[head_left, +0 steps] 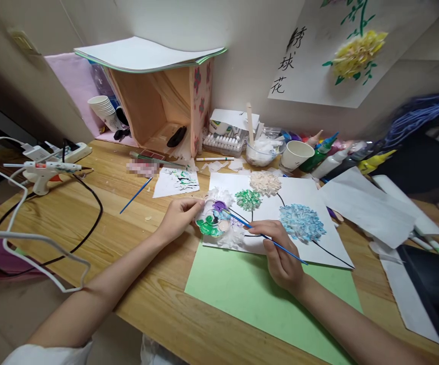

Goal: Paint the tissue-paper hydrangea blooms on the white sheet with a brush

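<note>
Nearest lies a green sheet (250,299), its lower corner running over the bench (90,218) edge. Above it, overlapping its top edge, sits the white paper (303,243) with tufted flowers. The right hand (280,258) rests at that paper's lower edge, its grip pinched on a thin blue brush (265,235) whose tip reaches the palette (215,220). The palette sits at the paper's left corner, and the left hand (179,215) pinches its left rim. Left of the paper the bench is mostly bare wood, crossed by a black cable (94,213); a glue gun (46,170) stands far left. Right of it, loose sheets (367,208) crowd the edge.
</note>
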Available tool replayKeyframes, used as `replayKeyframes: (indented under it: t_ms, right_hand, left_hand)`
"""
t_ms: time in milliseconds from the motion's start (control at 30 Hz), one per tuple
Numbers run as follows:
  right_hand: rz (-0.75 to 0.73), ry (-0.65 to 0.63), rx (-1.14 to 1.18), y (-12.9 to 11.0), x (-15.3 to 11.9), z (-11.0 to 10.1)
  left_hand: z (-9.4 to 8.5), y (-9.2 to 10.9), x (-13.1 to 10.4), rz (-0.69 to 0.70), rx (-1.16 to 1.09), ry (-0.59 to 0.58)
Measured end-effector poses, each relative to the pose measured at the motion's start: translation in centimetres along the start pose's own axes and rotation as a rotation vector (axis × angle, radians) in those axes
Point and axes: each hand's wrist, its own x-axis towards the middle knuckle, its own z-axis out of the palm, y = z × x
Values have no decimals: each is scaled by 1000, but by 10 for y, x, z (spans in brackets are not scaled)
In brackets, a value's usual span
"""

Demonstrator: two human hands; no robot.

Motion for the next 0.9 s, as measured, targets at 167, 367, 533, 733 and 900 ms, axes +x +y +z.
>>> replayKeyframes:
  t_ms: [167,367,533,733,900]
  right_hand:
    - [44,94,67,0,0,0]
    - [189,310,181,3,-7,-13]
    - [246,192,166,11,-20,-30]
    - [326,155,292,16,-20,-32]
    - [337,153,297,16,-22,-31]
  left_hand:
    - [0,1,1,-25,8,9]
    - [-8,-3,9,-30,6,121]
    - [-16,-7,16,-3,47,272]
    - [-22,-7,24,35,103,390]
    - [-24,-10,27,79,123,402]
